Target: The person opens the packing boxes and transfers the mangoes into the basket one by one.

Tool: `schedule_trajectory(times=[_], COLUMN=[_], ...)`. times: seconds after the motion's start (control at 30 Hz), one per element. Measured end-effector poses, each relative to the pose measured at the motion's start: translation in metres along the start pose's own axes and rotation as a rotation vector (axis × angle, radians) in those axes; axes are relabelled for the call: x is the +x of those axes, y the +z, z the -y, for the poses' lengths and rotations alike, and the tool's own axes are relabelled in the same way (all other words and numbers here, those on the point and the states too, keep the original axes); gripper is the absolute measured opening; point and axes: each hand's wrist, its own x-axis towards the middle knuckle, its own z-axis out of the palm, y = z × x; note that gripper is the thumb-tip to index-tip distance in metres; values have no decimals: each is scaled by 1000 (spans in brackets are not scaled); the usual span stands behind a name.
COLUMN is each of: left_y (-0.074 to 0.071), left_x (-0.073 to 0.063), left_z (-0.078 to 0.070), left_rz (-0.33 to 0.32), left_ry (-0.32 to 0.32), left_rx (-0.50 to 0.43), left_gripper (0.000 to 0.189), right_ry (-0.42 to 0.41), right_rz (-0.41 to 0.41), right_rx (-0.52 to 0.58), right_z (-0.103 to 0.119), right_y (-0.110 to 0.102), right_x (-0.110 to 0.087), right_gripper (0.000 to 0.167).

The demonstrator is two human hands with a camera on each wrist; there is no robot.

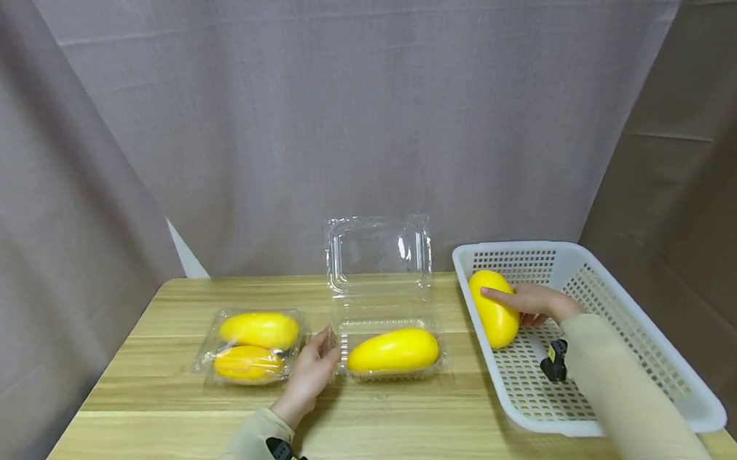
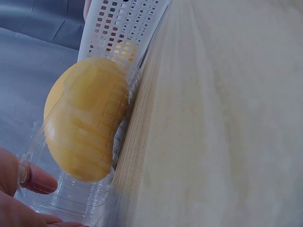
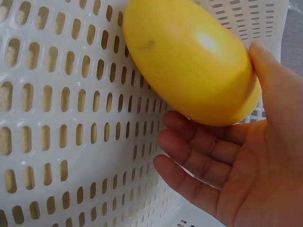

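Observation:
My right hand (image 1: 536, 303) reaches into the white basket (image 1: 652, 331) and grips a smooth yellow mango (image 1: 493, 310) by its near end. In the right wrist view the thumb lies along the mango (image 3: 194, 61), with the curled fingers (image 3: 199, 151) under it. My left hand (image 1: 313, 371) pinches the left edge of a clear plastic clamshell box (image 1: 344, 330), thumb over the rim. One mango (image 1: 394, 350) lies in that box, whose lid (image 1: 379, 256) stands raised at the back. The left wrist view shows the mango (image 2: 87, 123) through the clear wall.
Left of my left hand sits a second clear box (image 1: 206, 355), lid down, with two yellow mangoes (image 1: 259, 328) inside. All of this stands on a wooden table (image 1: 363, 441). A grey curtain (image 1: 285, 128) hangs close behind the table's back edge.

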Motion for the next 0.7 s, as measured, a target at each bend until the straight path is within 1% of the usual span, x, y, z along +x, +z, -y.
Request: schedule_trajectory(times=[0.2,0.33,0.5,0.7], left_y=[0,1,2,3], left_x=[1,1,1,-1], left_z=[1,1,2,-1], left_rz=[4,0,-1,6], left_ry=[-2,-1,2,3], left_rx=[2,2,5,-13], left_gripper=[63,62,62,63], right_ry=[4,-1,-7,-22], right_rz=[-10,-2,12,17], right_rx=[-8,13,54,50], right_z=[-3,-7,-13,-13], right_y=[2,2,2,2], right_x=[2,1,0,-4], right_gripper=[61,61,59,57])
